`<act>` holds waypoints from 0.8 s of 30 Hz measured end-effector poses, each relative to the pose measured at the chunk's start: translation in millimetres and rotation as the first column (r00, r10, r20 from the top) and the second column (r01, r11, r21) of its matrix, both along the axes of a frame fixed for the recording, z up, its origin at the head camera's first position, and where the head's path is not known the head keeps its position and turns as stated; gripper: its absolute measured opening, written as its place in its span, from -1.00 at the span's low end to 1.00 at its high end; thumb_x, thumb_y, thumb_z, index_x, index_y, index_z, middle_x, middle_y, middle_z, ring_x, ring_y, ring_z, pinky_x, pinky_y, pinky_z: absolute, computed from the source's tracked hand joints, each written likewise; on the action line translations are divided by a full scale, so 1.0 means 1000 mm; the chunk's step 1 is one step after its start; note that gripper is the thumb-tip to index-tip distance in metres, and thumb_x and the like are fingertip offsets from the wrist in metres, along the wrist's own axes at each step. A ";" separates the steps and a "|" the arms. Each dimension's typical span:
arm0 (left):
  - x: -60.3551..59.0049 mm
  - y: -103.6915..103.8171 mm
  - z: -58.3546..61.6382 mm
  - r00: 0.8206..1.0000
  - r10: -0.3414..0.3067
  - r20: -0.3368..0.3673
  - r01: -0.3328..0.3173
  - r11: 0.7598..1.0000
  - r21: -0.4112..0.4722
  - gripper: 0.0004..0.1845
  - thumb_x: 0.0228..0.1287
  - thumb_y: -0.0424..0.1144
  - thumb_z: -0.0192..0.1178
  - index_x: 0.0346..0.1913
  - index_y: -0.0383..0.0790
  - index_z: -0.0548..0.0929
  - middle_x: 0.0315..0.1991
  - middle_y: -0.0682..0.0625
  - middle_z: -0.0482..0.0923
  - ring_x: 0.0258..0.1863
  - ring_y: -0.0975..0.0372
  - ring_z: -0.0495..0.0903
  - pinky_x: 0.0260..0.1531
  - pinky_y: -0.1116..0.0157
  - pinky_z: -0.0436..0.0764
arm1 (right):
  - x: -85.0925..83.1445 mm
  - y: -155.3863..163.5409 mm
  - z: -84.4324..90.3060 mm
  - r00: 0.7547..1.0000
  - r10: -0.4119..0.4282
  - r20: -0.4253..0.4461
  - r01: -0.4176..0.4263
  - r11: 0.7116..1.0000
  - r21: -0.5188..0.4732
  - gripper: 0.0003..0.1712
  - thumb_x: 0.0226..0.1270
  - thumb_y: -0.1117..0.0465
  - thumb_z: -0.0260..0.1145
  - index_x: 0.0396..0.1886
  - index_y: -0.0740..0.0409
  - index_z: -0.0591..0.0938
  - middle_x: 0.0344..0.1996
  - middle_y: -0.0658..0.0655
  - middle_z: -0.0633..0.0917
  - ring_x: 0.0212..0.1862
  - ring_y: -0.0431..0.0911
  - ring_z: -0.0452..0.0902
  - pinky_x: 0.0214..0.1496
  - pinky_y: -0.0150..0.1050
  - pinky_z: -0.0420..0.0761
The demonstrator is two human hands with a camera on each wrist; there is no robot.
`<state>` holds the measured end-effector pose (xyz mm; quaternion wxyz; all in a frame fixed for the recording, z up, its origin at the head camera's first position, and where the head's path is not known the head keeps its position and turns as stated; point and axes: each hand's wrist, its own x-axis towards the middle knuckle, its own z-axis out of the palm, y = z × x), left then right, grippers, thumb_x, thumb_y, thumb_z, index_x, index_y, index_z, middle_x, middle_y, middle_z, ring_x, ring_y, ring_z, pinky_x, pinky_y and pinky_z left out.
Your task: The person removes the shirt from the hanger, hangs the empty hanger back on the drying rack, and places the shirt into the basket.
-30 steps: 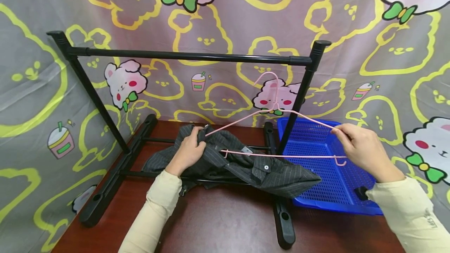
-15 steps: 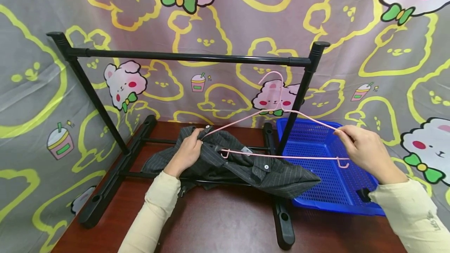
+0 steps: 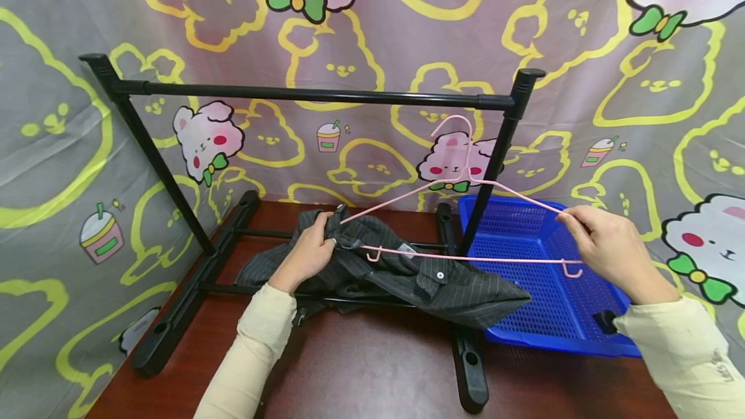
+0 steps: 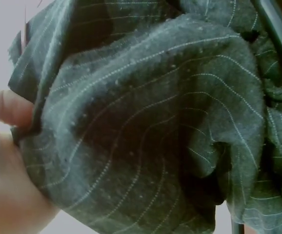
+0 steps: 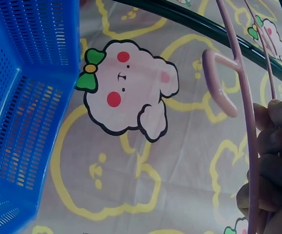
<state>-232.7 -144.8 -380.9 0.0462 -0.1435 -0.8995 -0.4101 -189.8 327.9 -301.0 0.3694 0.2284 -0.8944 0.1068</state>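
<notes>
A cartoon-printed backdrop cloth [image 3: 372, 24] hangs behind a black clothes rack [image 3: 302, 92] that stands on a dark red table [image 3: 378, 374]. A blue perforated basket [image 3: 524, 231] sits at the rack's right foot. A dark pinstriped shirt [image 3: 419, 277] lies crumpled over the rack's lower bars, in front of the basket. A pink wire hanger [image 3: 460, 212] is held above it, its left tip at the shirt's collar. The left hand [image 3: 305, 254] grips the collar fabric, fingers curled round it. The right hand [image 3: 611, 247] pinches the hanger's right shoulder, fingers closed on the wire.
</notes>
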 end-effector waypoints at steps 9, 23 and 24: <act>0.001 -0.008 -0.003 0.999 0.046 -0.008 -0.046 0.998 -0.047 -0.44 0.32 -0.35 -0.08 0.38 -0.27 0.16 0.24 -0.31 0.33 0.18 -0.07 0.38 0.06 -0.02 0.37 | 0.003 0.007 0.001 1.000 -0.006 -0.007 0.006 1.000 -0.023 -0.91 0.31 0.31 0.24 -0.34 0.26 0.63 -0.66 0.00 0.46 -0.62 -0.18 0.23 -0.56 -0.29 0.22; 0.000 0.002 -0.019 0.997 0.003 0.079 0.028 0.921 -0.389 -0.45 0.37 -0.27 -0.04 0.36 -0.42 0.20 0.28 -0.32 0.30 0.27 -0.11 0.29 0.16 -0.16 0.21 | 0.006 0.000 -0.001 1.000 -0.017 0.020 0.017 1.000 -0.021 -0.96 0.25 0.33 0.29 -0.35 0.24 0.63 -0.58 0.05 0.56 -0.57 -0.15 0.29 -0.51 -0.24 0.28; 0.000 0.003 -0.020 0.996 -0.003 0.090 0.040 0.911 -0.411 -0.45 0.37 -0.27 -0.04 0.36 -0.42 0.20 0.27 -0.33 0.30 0.26 -0.11 0.30 0.15 -0.15 0.23 | 0.006 -0.001 -0.001 1.000 -0.014 0.023 0.015 1.000 -0.021 -0.95 0.26 0.33 0.28 -0.35 0.25 0.64 -0.58 0.06 0.57 -0.56 -0.14 0.30 -0.51 -0.23 0.30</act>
